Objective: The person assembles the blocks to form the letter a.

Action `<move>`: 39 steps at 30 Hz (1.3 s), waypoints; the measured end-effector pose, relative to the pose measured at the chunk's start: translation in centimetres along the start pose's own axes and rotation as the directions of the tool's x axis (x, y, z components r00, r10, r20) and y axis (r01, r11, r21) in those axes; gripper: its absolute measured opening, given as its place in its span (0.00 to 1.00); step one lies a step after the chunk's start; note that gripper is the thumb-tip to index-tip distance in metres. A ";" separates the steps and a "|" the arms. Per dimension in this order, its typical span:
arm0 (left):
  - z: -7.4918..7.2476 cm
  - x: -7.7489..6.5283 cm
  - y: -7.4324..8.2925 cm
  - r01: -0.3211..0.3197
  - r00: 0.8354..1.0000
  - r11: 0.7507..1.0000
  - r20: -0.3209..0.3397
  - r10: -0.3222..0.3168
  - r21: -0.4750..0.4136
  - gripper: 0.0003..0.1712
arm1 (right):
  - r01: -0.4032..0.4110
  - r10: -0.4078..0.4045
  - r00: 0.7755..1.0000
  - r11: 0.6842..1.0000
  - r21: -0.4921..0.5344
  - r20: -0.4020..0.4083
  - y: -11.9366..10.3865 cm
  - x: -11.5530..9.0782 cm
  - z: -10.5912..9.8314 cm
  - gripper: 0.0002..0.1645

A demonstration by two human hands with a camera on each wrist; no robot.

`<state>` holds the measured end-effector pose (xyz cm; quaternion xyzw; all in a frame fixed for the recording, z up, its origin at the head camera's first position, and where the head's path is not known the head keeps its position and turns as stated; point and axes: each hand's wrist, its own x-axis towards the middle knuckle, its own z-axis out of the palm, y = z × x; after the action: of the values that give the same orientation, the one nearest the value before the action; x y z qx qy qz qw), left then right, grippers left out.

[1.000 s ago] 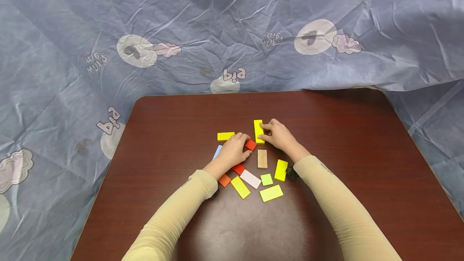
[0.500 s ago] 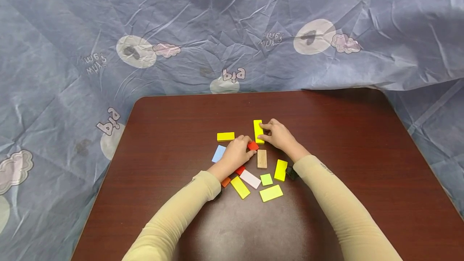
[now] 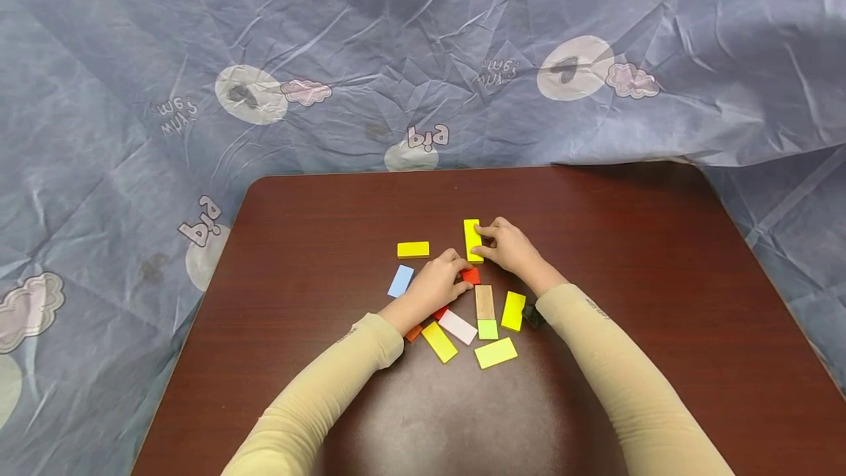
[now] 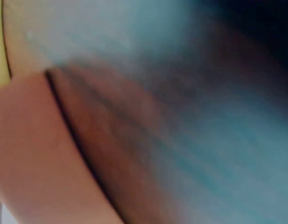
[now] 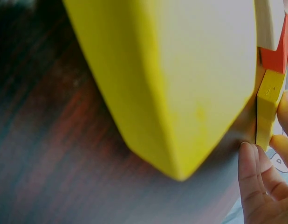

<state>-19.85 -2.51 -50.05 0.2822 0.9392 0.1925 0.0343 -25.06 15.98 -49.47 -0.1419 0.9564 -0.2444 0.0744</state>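
My left hand (image 3: 436, 283) pinches a small red block (image 3: 471, 275) between thumb and fingers. Just above it in the head view, my right hand (image 3: 512, 247) holds the right side of a long yellow block (image 3: 473, 241) lying lengthwise. The red block meets this yellow block's near end, as the right wrist view confirms with the red block (image 5: 274, 60) against the yellow one (image 5: 269, 100). Below the red block lies a plain wooden block (image 3: 485, 303), its near end against a lime-green square block (image 3: 487, 329). Blur fills the left wrist view.
Around them lie a yellow block (image 3: 413, 250), a light-blue one (image 3: 401, 281), a pink one (image 3: 457, 327) and more yellow ones (image 3: 439, 342), (image 3: 513, 311). A pale yellow block (image 3: 496, 353) is nearest. A dark object (image 3: 532, 315) sits by the right sleeve.
My left hand has shifted right with the red block, bringing it below the yellow block's end. The wooden block has slid towards me and now touches the lime-green one. My right hand stays put.
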 end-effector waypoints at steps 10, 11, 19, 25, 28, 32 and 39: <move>0.4 1.0 0.7 0.051 0.998 0.999 -0.040 -0.051 -0.019 0.14 | 0.017 -0.017 1.000 1.000 -0.009 -0.019 0.0 -0.1 0.0 0.35; 0.5 1.1 0.7 0.054 0.998 0.998 -0.043 -0.055 -0.014 0.14 | 0.018 -0.019 1.000 1.000 -0.011 -0.019 0.0 0.0 0.0 0.35; 0.6 1.4 1.0 0.017 0.996 0.999 -0.083 -0.013 0.042 0.16 | 0.030 -0.030 0.999 0.999 -0.018 -0.018 0.2 0.0 0.0 0.33; 0.4 1.2 1.1 0.005 0.997 0.998 -0.079 0.000 0.057 0.15 | 0.025 -0.025 1.000 0.999 -0.022 -0.007 0.1 -0.1 -0.1 0.33; 0.4 1.1 1.0 0.003 0.998 0.997 -0.062 0.002 0.072 0.18 | 0.018 -0.018 1.000 1.000 -0.021 0.004 0.0 -0.1 -0.1 0.33; 0.3 1.1 1.1 -0.004 0.999 0.996 -0.052 0.009 0.090 0.19 | 0.013 -0.013 1.000 1.000 -0.018 0.004 0.1 -0.1 -0.2 0.33; 0.5 1.3 0.9 0.015 0.999 0.997 -0.045 -0.011 0.078 0.17 | 0.004 -0.004 1.000 1.000 -0.014 0.000 0.2 0.0 0.0 0.35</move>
<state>-20.39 -0.98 -50.09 0.2730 0.9484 0.1615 0.0037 -25.12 16.12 -49.51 -0.1445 0.9577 -0.2379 0.0728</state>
